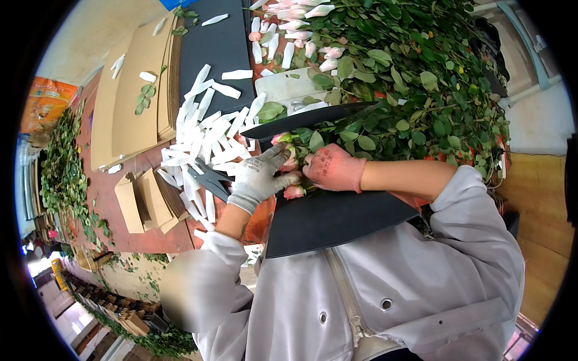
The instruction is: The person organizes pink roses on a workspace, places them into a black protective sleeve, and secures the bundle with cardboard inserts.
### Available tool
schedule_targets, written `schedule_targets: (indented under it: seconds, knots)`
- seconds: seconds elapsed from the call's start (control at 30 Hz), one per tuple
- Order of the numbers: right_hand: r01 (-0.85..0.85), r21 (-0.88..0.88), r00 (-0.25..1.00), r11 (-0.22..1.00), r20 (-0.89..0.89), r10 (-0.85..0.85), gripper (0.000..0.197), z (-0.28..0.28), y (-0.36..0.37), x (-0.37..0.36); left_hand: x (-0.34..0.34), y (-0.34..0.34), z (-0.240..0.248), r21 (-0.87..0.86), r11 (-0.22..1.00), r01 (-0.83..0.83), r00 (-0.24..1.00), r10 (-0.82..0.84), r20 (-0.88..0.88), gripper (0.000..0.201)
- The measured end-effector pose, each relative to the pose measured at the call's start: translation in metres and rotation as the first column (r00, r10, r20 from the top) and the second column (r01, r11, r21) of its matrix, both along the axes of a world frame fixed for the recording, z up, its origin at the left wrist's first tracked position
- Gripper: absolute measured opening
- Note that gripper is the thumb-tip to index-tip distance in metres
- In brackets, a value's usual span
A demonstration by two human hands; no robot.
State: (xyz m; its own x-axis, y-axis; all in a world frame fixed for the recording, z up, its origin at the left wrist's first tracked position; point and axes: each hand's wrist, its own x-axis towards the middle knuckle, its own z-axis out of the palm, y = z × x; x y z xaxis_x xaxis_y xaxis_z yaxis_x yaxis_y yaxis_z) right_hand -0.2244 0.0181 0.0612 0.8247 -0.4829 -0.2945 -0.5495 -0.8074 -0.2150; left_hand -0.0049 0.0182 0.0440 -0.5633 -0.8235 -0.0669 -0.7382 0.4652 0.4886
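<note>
A bunch of pink roses [294, 192] lies on a black wrapping sheet [337, 222], whose far flap stands up behind the flowers. My left hand [259, 178], in a whitish work glove, grips the rose heads between fingers and thumb. Close beside it on the right, my right hand [333, 168] wears a pink-stained glove and is curled closed over the bunch just below the heads; its fingertips are partly hidden. Leafy stems run off to the right from under it. Black-handled scissors [209, 179] lie left of my left hand.
White mesh foam sleeves [208, 135] are heaped left of the bunch. Farther left lie flat cardboard sheets [141, 84] and folded cardboard pieces [150, 201]. Dark sheets [211, 48] lie behind. Many leafy rose stems [415, 72] cover the far right, with sleeved rose heads [295, 24] beside them.
</note>
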Motion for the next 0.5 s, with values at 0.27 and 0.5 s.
schedule_targets:
  seconds: [0.27, 0.5]
  knots:
    - [-0.022, 0.164, 0.998, 0.986, -0.059, 0.032, 0.024, 0.019, 0.002, 0.012, -0.009, 0.014, 0.003, 0.115, 0.99, -0.081, 0.989, 0.066, 0.133, 0.063]
    - [-0.09, 0.186, 0.991, 0.978, -0.079, 0.106, 0.028, 0.001, 0.0, 0.015, -0.005, 0.024, -0.005, 0.02, 0.992, -0.121, 0.99, 0.119, 0.082, 0.062]
